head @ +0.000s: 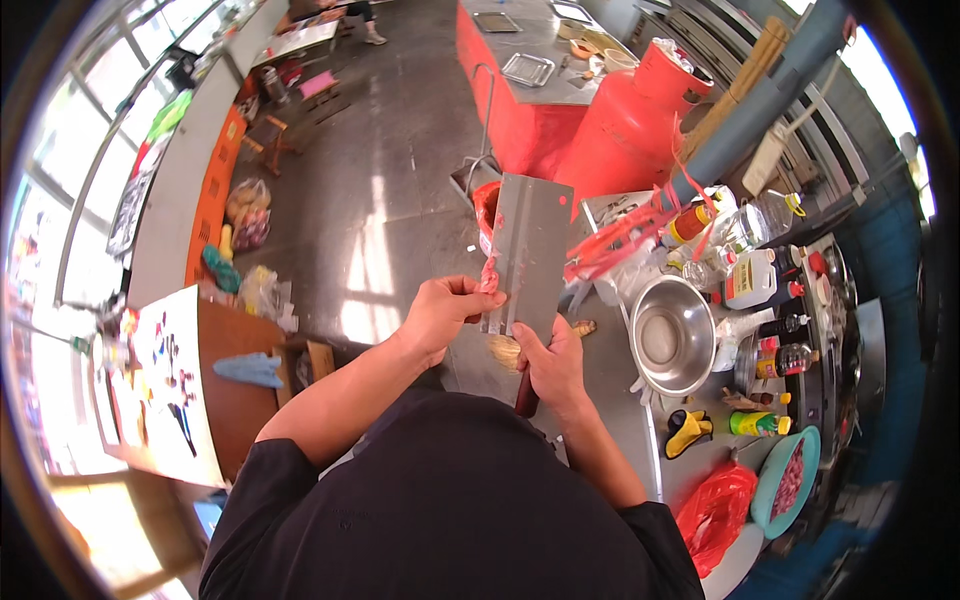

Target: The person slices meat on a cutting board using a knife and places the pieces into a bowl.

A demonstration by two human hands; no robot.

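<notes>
My right hand (559, 360) grips the dark handle (528, 396) of a Chinese cleaver. Its broad steel blade (536, 247) is raised in front of my body, pointing away, with wet smears and small bits on its face. My left hand (446, 315) is at the blade's left edge, thumb and fingers pinching a small reddish scrap (489, 277) that looks like raw meat. Behind the blade, and partly hidden by it, is a red plastic bag (486, 206) near the floor. A straw-coloured brush or broom head (506, 351) shows below the blade.
To the right, a metal table bears a steel bowl (673, 335), bottles (784, 360), a red plastic bag (716, 510) and a turquoise basin (765, 495) of chopped meat. Ahead stands a red gas cylinder (626, 135). A wooden cabinet (247, 397) is left; a seated person (360, 11) is far off.
</notes>
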